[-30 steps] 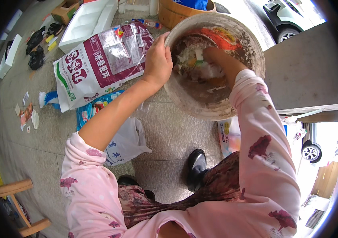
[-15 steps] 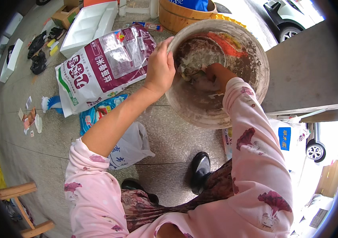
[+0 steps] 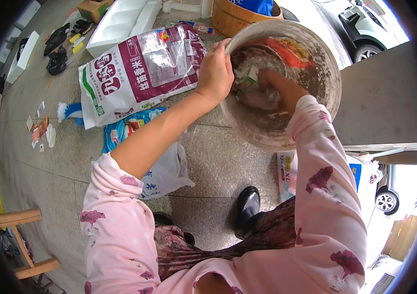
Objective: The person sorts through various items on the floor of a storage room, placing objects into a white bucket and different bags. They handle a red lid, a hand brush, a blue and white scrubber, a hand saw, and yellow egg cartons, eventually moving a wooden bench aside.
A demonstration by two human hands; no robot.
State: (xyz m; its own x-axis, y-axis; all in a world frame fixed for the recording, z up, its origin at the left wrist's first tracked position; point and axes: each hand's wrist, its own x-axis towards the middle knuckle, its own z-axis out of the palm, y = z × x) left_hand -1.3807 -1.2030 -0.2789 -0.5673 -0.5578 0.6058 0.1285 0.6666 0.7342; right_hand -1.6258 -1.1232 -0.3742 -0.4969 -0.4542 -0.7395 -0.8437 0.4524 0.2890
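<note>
Left hand [image 3: 217, 73] on seemingly bodyward-tilted bucket [image 3: 253, 131]

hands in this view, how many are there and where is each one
2. The left hand grips the left rim of the round bucket; the right hand is down inside it, its fingers too blurred to tell apart.

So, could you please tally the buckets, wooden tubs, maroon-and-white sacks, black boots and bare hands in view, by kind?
Bucket: 1
Wooden tub: 1
Maroon-and-white sack: 1
Black boots: 2, the right boot and the partly hidden left boot
Bare hands: 2, the left hand at the bucket's rim, the right hand inside it
Total: 7
</note>
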